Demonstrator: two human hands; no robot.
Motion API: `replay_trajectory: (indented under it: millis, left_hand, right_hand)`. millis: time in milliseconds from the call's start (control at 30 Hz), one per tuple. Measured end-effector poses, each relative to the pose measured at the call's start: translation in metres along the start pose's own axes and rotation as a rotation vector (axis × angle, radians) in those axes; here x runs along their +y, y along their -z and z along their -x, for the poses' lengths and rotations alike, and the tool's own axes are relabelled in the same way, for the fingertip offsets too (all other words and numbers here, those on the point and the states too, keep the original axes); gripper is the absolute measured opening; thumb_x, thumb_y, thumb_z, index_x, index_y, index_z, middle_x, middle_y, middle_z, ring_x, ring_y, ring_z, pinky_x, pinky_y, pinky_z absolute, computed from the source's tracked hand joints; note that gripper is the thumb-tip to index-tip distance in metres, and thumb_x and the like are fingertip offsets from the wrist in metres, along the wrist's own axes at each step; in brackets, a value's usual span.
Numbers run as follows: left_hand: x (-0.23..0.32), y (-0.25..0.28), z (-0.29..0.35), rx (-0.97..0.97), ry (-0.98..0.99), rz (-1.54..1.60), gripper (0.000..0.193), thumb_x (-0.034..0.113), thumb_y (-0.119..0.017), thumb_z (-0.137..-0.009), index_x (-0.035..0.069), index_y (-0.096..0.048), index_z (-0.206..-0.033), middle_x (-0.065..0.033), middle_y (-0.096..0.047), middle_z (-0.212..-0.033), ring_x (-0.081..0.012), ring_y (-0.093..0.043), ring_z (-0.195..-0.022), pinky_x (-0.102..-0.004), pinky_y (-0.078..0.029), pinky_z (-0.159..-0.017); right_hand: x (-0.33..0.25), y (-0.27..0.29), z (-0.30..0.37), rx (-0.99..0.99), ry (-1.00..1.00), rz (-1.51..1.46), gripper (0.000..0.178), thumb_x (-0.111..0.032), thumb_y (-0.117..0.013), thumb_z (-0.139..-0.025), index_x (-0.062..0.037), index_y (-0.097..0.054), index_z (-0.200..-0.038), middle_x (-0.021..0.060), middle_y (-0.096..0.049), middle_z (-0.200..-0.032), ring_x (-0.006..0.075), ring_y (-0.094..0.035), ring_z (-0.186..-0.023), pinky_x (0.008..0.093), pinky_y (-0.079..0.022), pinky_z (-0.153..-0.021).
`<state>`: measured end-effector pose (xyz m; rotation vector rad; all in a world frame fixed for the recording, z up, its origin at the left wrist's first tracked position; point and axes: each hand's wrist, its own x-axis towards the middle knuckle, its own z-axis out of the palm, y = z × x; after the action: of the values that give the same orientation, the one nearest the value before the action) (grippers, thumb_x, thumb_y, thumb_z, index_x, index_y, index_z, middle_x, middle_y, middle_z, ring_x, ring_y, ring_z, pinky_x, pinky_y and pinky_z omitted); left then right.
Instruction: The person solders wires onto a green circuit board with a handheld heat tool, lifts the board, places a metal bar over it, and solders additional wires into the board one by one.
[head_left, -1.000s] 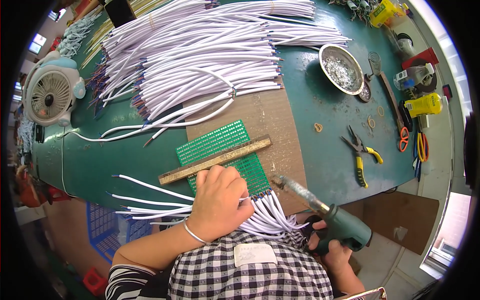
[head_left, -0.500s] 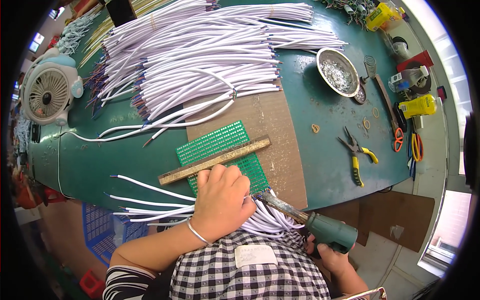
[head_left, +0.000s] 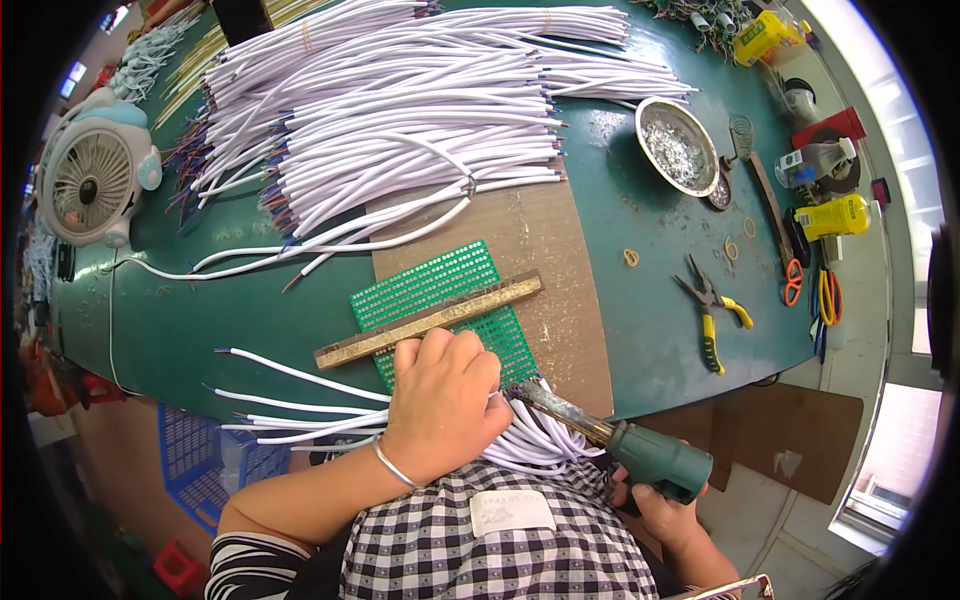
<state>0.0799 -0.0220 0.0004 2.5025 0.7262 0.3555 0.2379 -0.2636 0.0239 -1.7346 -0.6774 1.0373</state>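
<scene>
My left hand [head_left: 445, 400] is curled, knuckles up, over the near part of a green perforated board [head_left: 430, 270]. White cables [head_left: 540, 435] run under this hand and show on both sides of it; its fingertips are hidden. Across the board lies a worn wooden bar [head_left: 430, 320], just beyond the knuckles. My right hand [head_left: 660, 505] grips a dark green soldering gun [head_left: 660, 462] at the lower right. The metal barrel of the gun points up and left, with its tip by the cable ends beside my left thumb.
A large stack of white cables [head_left: 420, 130] covers the far table. To the left stands a small fan [head_left: 92, 188]. A metal bowl [head_left: 675, 145] of silvery bits, yellow-handled pliers [head_left: 712, 310] and orange-handled scissors [head_left: 792, 282] lie right. A blue basket [head_left: 190, 465] stands below the table's left edge.
</scene>
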Motion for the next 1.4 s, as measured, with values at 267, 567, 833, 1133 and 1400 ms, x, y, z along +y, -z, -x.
replay_trajectory:
  millis: [267,567,833,1133,1400]
  left_hand:
    - [-0.001,-0.001,0.001,0.002,0.000,0.012,0.013,0.015,-0.063,-0.061,0.011,-0.053,-0.069,-0.0042,-0.047,-0.081,-0.0236,-0.045,-0.082,-0.0385,-0.032,-0.071]
    - [-0.001,-0.001,0.001,0.010,0.007,0.029,0.019,0.011,-0.065,-0.057,0.012,-0.048,-0.067,-0.0035,-0.048,-0.082,-0.0246,-0.045,-0.083,-0.0386,-0.030,-0.072]
    - [0.001,-0.002,0.001,-0.004,0.017,0.008,0.018,0.011,-0.065,-0.058,0.012,-0.050,-0.067,-0.0039,-0.048,-0.082,-0.0245,-0.045,-0.083,-0.0384,-0.030,-0.074]
    - [0.003,0.001,0.000,-0.010,0.005,-0.011,0.013,0.014,-0.063,-0.060,0.011,-0.053,-0.068,-0.0038,-0.048,-0.080,-0.0238,-0.046,-0.082,-0.0384,-0.032,-0.073]
    - [0.000,0.001,0.000,-0.006,-0.004,0.011,0.014,0.013,-0.064,-0.061,0.011,-0.053,-0.069,-0.0037,-0.048,-0.080,-0.0238,-0.046,-0.083,-0.0380,-0.032,-0.074]
  right_hand:
    - [-0.013,-0.006,-0.004,-0.005,-0.039,-0.091,0.040,-0.024,-0.065,-0.083,0.0048,-0.054,-0.108,0.0112,-0.061,-0.082,0.0177,-0.060,-0.060,0.0305,-0.051,-0.057]
    - [-0.002,0.008,-0.001,-0.100,-0.008,0.210,0.044,-0.028,-0.066,-0.083,0.0030,-0.052,-0.110,0.0090,-0.061,-0.079,0.0168,-0.059,-0.060,0.0303,-0.051,-0.056]
    - [-0.035,-0.009,-0.013,0.137,-0.007,-0.442,0.046,-0.035,-0.064,-0.086,0.0022,-0.054,-0.112,0.0091,-0.061,-0.093,0.0152,-0.060,-0.066,0.0335,-0.053,-0.070]
    - [-0.024,-0.006,-0.014,0.123,0.033,-0.471,0.057,-0.041,-0.064,-0.084,0.0053,-0.053,-0.115,0.0118,-0.061,-0.087,0.0153,-0.060,-0.065,0.0315,-0.052,-0.065]
    - [-0.018,-0.007,-0.009,0.085,-0.006,-0.378,0.057,-0.040,-0.064,-0.083,0.0066,-0.054,-0.115,0.0143,-0.062,-0.090,0.0151,-0.060,-0.065,0.0260,-0.047,-0.059]
